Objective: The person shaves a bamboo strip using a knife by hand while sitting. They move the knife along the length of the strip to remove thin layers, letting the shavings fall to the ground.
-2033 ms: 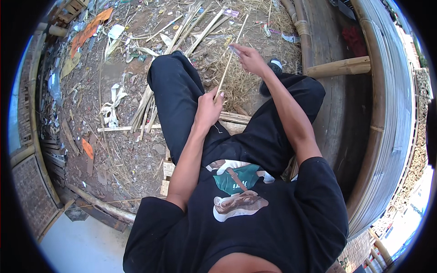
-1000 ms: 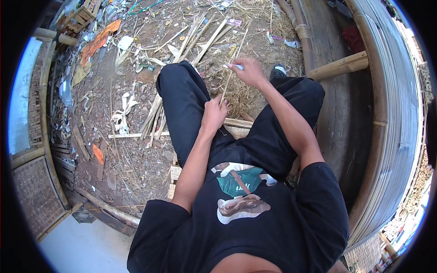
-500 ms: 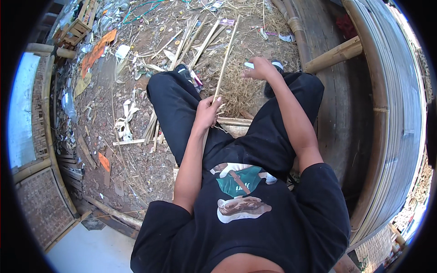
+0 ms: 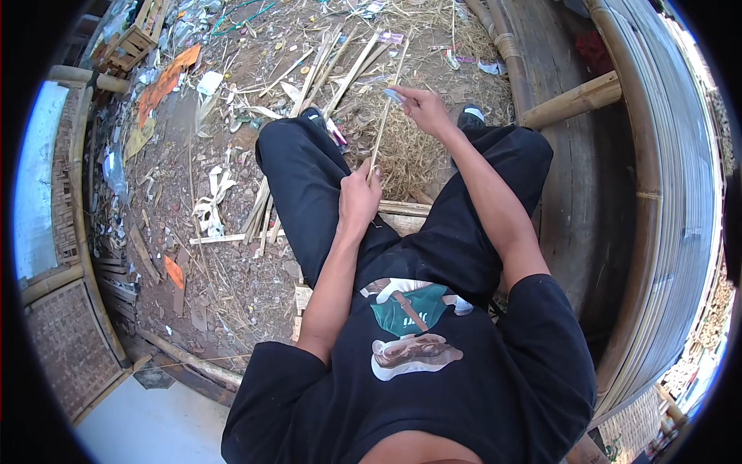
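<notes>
My left hand (image 4: pixel 359 199) is closed around the lower part of a long, thin bamboo strip (image 4: pixel 384 116), over the gap between my knees. The strip slants up and away, its narrow edge turned toward me. Beyond it, my right hand (image 4: pixel 427 110) is closed on a knife (image 4: pixel 393 95), of which only a short, pale blade shows past the fingers. The blade lies against or just over the strip's upper half; I cannot tell whether it touches. The handle is hidden in my palm.
Several split bamboo strips (image 4: pixel 352 73) lie on the littered ground ahead, beside a heap of fine shavings (image 4: pixel 413 162). More strips (image 4: pixel 257 213) are left of my knee. A bamboo frame (image 4: pixel 572 100) and wooden boards (image 4: pixel 568 201) border my right side. A wooden crate (image 4: pixel 131 42) stands far left.
My right hand has moved left with the knife, up to the strip. My left hand has shifted slightly right and turned, so the strip now shows a narrower side.
</notes>
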The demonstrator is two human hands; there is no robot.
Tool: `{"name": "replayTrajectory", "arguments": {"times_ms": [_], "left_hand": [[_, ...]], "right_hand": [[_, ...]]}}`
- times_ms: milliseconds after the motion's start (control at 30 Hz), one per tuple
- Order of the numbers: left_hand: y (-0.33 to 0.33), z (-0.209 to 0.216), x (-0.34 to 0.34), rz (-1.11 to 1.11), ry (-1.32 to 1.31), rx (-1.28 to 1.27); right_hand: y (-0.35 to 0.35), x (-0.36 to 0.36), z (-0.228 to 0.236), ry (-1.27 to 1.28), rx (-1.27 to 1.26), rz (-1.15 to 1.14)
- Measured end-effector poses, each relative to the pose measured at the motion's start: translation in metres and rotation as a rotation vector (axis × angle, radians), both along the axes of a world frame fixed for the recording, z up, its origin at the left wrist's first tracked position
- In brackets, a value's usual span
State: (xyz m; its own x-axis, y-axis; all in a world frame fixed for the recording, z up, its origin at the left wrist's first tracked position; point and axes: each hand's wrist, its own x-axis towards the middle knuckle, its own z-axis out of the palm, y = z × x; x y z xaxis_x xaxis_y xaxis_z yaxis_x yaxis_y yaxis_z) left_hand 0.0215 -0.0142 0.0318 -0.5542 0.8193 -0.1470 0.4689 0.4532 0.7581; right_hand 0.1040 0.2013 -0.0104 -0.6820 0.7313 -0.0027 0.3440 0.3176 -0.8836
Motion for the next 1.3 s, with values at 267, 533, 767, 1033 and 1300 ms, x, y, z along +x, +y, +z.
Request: {"name": "replayTrajectory", "arguments": {"times_ms": [267, 533, 767, 1033, 1300], "left_hand": [[0.002, 0.001, 0.008, 0.035, 0.111, -0.058], [0.006, -0.001, -0.004, 0.005, -0.220, -0.023], [0.002, -0.017, -0.011, -0.010, -0.332, -0.009], [0.003, -0.022, -0.015, 0.001, -0.406, 0.024], [0.002, -0.024, -0.016, 0.028, -0.507, -0.042]], "right_hand": [[0.010, -0.012, -0.032, 0.052, -0.017, -0.113], [0.004, -0.018, -0.041, 0.088, -0.072, -0.163], [-0.002, -0.017, -0.035, 0.129, -0.260, -0.079], [-0.016, -0.010, -0.027, 0.130, -0.457, -0.015], [-0.031, 0.003, -0.011, 0.038, -0.219, 0.110]]}}
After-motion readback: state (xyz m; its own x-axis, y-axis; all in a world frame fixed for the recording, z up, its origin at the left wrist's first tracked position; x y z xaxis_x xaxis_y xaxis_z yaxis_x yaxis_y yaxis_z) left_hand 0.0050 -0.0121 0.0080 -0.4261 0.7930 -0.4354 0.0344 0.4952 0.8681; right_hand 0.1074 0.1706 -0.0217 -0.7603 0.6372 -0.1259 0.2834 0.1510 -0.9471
